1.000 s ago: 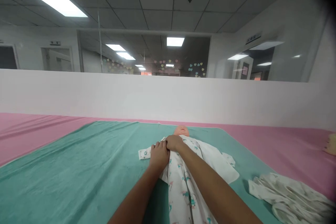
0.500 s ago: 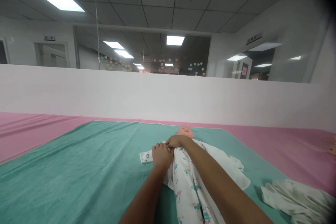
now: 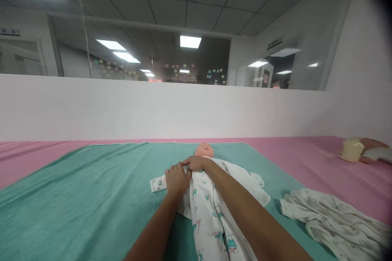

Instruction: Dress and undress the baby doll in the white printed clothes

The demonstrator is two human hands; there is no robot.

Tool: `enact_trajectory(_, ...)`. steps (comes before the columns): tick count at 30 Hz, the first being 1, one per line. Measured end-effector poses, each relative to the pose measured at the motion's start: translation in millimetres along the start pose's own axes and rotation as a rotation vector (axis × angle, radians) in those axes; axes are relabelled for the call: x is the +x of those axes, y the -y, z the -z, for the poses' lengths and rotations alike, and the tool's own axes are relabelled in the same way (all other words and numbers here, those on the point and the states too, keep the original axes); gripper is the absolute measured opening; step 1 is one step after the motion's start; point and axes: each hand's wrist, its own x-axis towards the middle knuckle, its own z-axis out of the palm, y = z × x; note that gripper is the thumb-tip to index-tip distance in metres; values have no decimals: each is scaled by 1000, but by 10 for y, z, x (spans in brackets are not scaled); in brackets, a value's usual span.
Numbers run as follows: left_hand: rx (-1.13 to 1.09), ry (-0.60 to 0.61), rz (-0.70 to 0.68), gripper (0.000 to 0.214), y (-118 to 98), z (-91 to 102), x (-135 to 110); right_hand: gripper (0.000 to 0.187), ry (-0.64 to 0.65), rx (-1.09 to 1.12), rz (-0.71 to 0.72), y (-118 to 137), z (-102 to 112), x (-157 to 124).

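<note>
Doll [image 3: 204, 149]: it's lying on the green sheet [image 3: 92, 200], head poking out close to the far edge, a bit right of the middle.
Gown [image 3: 202, 208]: white with little teal figures, it's covering the doll below the head and running down toward the sheet's near edge. One sleeve [image 3: 158, 183] is sticking out toward the left edge, and a plain white flap [image 3: 251, 185] is fanning out toward the right edge.
Left hand [image 3: 177, 177]: it's resting on the gown, fingers bent over the fabric near the sleeve. Can't tell if it's pinching anything under there.
Right hand [image 3: 194, 164]: it's reaching across the gown just below the head, fingertips right by the left hand's. Can't tell if they're clamping the fabric or only touching it.
Crumpled cloth [image 3: 333, 220]: it's sprawling over the green sheet's right edge, partly onto the pink sheet [image 3: 306, 159].
Yellow thing [image 3: 352, 149]: it's sitting on the pink sheet, past the green one's right edge. Too blurry to name, tbh.
Wall [image 3: 171, 108]: white, it's running behind both sheets' far edges.
</note>
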Motion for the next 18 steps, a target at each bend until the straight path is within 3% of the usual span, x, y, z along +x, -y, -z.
enact_trajectory(5, 19, -10, 13, 29, -11, 5, 40, 54, -32, -85, -40, 125, -2, -65)
enact_trajectory(10, 4, 23, -42, 26, 26, 29, 89, 41, -73, -224, -188, 312, 9, -86)
enact_trajectory(18, -76, 100, 26, 34, 97, 75, 114, 45, 51, -357, -234, 403, 87, -137)
